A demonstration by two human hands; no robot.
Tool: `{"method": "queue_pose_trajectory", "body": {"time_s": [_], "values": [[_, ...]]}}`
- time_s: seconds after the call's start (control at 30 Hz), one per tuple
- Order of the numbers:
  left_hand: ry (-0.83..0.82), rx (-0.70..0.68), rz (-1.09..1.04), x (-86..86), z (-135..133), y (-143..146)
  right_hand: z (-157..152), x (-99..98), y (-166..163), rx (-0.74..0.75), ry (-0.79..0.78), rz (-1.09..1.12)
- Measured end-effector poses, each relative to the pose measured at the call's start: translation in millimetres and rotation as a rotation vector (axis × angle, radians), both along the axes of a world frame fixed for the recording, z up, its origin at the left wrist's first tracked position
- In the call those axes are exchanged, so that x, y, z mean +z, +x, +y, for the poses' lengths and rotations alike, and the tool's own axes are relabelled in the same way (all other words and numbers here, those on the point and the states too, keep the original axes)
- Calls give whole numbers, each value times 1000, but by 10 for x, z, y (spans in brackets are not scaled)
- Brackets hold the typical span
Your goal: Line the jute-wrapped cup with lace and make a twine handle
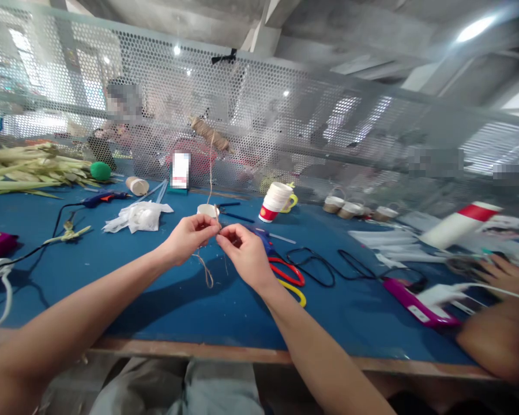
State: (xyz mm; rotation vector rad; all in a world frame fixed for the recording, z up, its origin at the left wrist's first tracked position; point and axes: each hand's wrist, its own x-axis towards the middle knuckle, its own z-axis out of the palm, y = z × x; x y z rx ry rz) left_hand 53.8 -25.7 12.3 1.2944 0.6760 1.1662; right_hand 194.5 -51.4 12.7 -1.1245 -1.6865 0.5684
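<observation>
Above the blue table, my left hand [192,239] and my right hand [247,253] meet fingertip to fingertip, both pinched on a thin brown twine [211,176]. The twine runs down from a wound spool [210,135] hanging on the perforated metal screen, and a loose curl of it dangles below my fingers. Just behind my left fingers shows a small whitish cup-like piece [205,210], its lower part hidden. Beside my right wrist lie scissors [292,274] with red and yellow handles, and a blue glue gun [263,236], partly covered by that hand.
Stacked paper cups [275,202] stand behind my right hand; pliers [236,212] lie nearby. To the left are crumpled white tissue [140,217], another glue gun [106,198] and dried husks [38,170]. At right are a purple power strip [419,305], black cables and a co-worker's hand [508,274].
</observation>
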Motion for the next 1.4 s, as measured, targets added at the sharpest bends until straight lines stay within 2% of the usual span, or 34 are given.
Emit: {"method": "queue_pose_trajectory", "body": {"time_s": [0.07, 0.13, 0.5, 0.77, 0.87, 1.03, 1.1, 1.27, 1.33, 1.4], "values": [[3, 32, 24, -16, 7, 6, -4, -4, -4, -44, 75, -72], [2, 28, 29, -18, 12, 3, -4, 1, 1, -41, 78, -79], [-66, -122, -71, 65, -21, -32, 4, 45, 24, 250, -336, 392], [-90, -207, -109, 92, -31, -65, -20, 90, 45, 384, -447, 486], [-64, -181, -81, 82, -17, -69, -11, 73, 43, 348, -414, 427], [-17, -78, -25, 52, 2, -52, 1, 33, 17, 144, -195, 231], [3, -71, -7, 52, 1, -55, 0, 31, 16, 144, -192, 221], [52, -104, 31, 68, 0, -83, -2, 51, 39, 274, -337, 311], [56, -102, 38, 66, 4, -89, -4, 46, 35, 249, -300, 261], [56, -74, 47, 60, 9, -87, -11, 31, 20, 155, -165, 153]]}}
